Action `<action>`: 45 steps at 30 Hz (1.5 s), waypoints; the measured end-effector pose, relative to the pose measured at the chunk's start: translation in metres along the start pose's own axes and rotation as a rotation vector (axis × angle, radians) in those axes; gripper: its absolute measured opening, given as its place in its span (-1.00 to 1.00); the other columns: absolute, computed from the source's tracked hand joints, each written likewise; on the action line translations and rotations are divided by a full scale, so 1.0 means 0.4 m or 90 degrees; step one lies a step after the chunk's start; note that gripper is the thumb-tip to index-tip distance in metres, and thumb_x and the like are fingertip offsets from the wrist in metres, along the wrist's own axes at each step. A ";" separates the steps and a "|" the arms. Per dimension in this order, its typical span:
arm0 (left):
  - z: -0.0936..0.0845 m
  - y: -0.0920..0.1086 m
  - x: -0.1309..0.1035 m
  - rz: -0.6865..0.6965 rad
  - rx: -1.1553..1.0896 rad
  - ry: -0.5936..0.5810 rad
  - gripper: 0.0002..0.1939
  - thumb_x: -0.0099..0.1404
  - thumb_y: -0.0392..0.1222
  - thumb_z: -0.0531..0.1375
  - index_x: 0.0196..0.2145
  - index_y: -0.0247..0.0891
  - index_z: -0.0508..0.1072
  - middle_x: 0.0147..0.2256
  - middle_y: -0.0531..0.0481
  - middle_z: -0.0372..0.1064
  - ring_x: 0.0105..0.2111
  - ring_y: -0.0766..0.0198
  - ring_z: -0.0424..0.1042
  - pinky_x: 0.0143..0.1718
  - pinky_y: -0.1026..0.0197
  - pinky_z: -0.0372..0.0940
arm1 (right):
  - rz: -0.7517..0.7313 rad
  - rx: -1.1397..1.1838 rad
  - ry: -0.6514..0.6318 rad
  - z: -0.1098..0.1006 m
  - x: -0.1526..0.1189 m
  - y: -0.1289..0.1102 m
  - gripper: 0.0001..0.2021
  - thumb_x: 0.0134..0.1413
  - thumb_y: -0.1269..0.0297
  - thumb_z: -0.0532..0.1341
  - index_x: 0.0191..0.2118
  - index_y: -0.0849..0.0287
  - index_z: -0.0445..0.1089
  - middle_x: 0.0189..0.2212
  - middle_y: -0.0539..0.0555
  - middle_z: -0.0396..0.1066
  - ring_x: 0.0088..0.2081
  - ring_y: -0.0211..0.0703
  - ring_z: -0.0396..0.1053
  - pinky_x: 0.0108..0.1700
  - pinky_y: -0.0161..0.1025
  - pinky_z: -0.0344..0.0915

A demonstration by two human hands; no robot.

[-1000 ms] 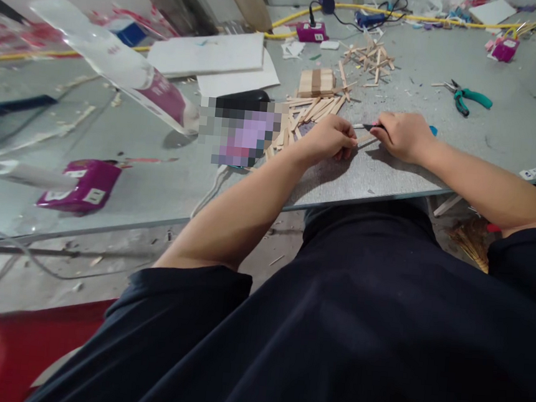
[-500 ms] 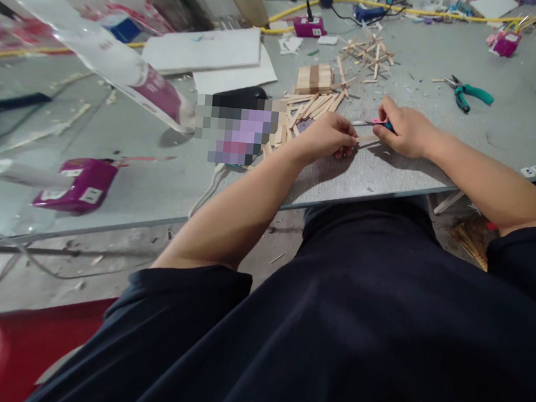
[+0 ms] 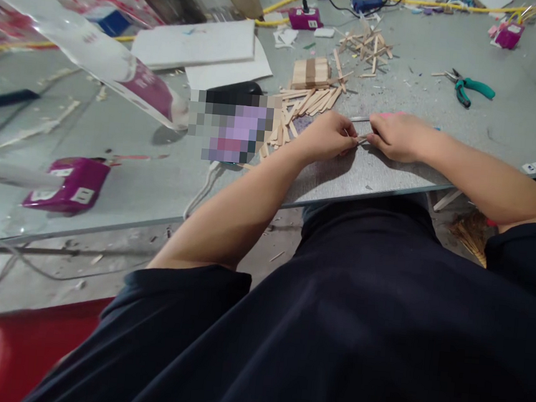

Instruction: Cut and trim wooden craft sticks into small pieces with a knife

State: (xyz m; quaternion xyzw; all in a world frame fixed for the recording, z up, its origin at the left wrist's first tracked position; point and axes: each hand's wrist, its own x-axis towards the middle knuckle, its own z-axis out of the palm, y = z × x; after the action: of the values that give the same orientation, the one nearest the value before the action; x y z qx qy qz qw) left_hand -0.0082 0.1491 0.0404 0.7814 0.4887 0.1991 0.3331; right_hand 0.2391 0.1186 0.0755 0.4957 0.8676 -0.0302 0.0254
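Note:
Near the table's front edge, my left hand [image 3: 332, 136] pinches one end of a short wooden stick [image 3: 362, 139]. My right hand [image 3: 391, 135], its fingers closed, grips the same stick from the other side, so the hands almost meet. A thin metal tool [image 3: 360, 119] lies just behind the stick, its pink part [image 3: 392, 115] showing beyond my right fingers and the rest hidden by that hand. Loose wooden sticks [image 3: 316, 102] are piled beyond my left hand, and a banded bundle of sticks [image 3: 311, 73] lies behind them.
Green-handled pliers [image 3: 475, 89] lie at the right. More sticks [image 3: 369, 47] are scattered at the back. A phone, blurred out [image 3: 240, 134], and a black object [image 3: 235, 93] are left of the pile. White boards [image 3: 195, 43], a tall white bottle [image 3: 120, 66] and a purple block [image 3: 75, 184] are farther left.
My right hand has moved left and now grips the stick near my left fingers. The tool that was in its fingers now lies behind the stick. The view has shifted slightly.

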 end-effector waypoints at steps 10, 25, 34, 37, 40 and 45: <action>0.003 0.009 -0.004 -0.002 0.001 -0.003 -0.78 0.44 -0.36 0.41 -0.35 -0.16 0.54 -0.55 0.05 0.40 -0.45 0.24 0.37 -0.26 0.13 0.28 | -0.008 -0.035 0.009 -0.004 -0.014 -0.017 -0.44 0.82 -0.07 0.04 0.43 0.24 0.54 0.35 0.45 0.71 0.26 0.41 0.67 0.12 0.08 0.34; 0.007 0.010 -0.004 -0.005 -0.022 0.016 -0.77 0.41 -0.45 0.42 -0.36 -0.21 0.56 -0.43 0.03 0.39 -0.29 0.21 0.39 -0.12 0.12 0.33 | -0.004 -0.056 0.016 0.009 -0.010 -0.016 -0.47 0.86 -0.08 0.05 0.43 0.20 0.53 0.28 0.40 0.74 0.20 0.34 0.68 0.10 0.05 0.31; 0.012 0.007 -0.017 0.037 0.092 0.042 -0.86 0.34 -0.35 0.41 -0.32 -0.16 0.56 -0.39 -0.01 0.47 -0.25 0.13 0.44 -0.08 0.07 0.34 | -0.009 -0.089 0.025 0.007 -0.013 -0.026 -0.46 0.84 -0.08 0.07 0.35 0.21 0.65 0.26 0.42 0.77 0.23 0.40 0.70 0.12 0.10 0.40; 0.019 0.009 -0.026 0.048 0.124 0.056 -0.89 0.31 -0.29 0.40 -0.31 -0.13 0.55 -0.37 -0.02 0.49 -0.23 0.10 0.47 -0.04 0.04 0.35 | -0.004 -0.091 0.024 0.006 -0.015 -0.033 -0.45 0.83 -0.06 0.08 0.28 0.21 0.72 0.21 0.42 0.79 0.20 0.41 0.73 0.12 0.12 0.45; 0.024 0.010 -0.032 0.053 0.155 0.068 -0.94 0.30 -0.23 0.38 -0.29 -0.12 0.56 -0.35 -0.05 0.53 -0.20 0.05 0.51 -0.01 0.02 0.40 | 0.007 -0.081 0.035 0.009 -0.016 -0.040 -0.47 0.81 -0.03 0.12 0.25 0.23 0.76 0.18 0.41 0.80 0.21 0.42 0.74 0.16 0.12 0.48; 0.027 0.009 -0.037 0.050 0.178 0.077 -0.98 0.30 -0.21 0.33 -0.28 -0.10 0.57 -0.34 -0.08 0.55 -0.17 -0.01 0.56 0.02 -0.04 0.45 | 0.023 -0.078 0.053 0.013 -0.018 -0.050 -0.53 0.80 -0.04 0.20 0.18 0.20 0.78 0.11 0.39 0.83 0.15 0.38 0.77 0.13 0.08 0.51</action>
State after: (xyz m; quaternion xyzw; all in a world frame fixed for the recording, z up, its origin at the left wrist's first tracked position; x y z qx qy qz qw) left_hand -0.0056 0.1311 0.0358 0.8253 0.4997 0.1889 0.1829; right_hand 0.2255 0.1020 0.0715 0.5094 0.8592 0.0442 0.0199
